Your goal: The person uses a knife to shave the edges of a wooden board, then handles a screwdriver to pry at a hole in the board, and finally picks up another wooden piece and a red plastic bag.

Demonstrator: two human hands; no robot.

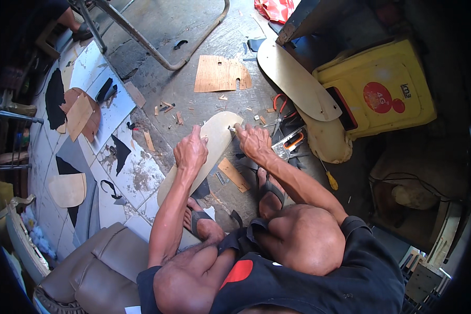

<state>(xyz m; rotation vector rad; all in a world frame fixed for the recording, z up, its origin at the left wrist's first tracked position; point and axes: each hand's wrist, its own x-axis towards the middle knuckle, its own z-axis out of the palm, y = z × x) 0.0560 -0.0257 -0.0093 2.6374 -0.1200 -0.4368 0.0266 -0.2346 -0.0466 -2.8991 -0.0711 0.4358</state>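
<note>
A long pale rounded board [216, 127] lies tilted along the floor between my legs. My left hand [190, 152] grips it at its middle, thumb on its face. My right hand [254, 142] pinches a small metal piece [232, 129] at a dark hole near the board's upper end; what exactly it is, I cannot make out. Just right of that hand are a staple gun [285, 144] and red-handled pliers [281, 104]. A small wooden strip [233, 174] lies below the board.
More pale boards [298, 78] lean by a yellow container [408, 89] at right, near a yellow screwdriver [332, 179]. A metal tube frame [172, 65] and another person's foot [82, 34] are at top left. Dark scraps [121, 152], plywood pieces [220, 73] and brown cushions [89, 272] surround me.
</note>
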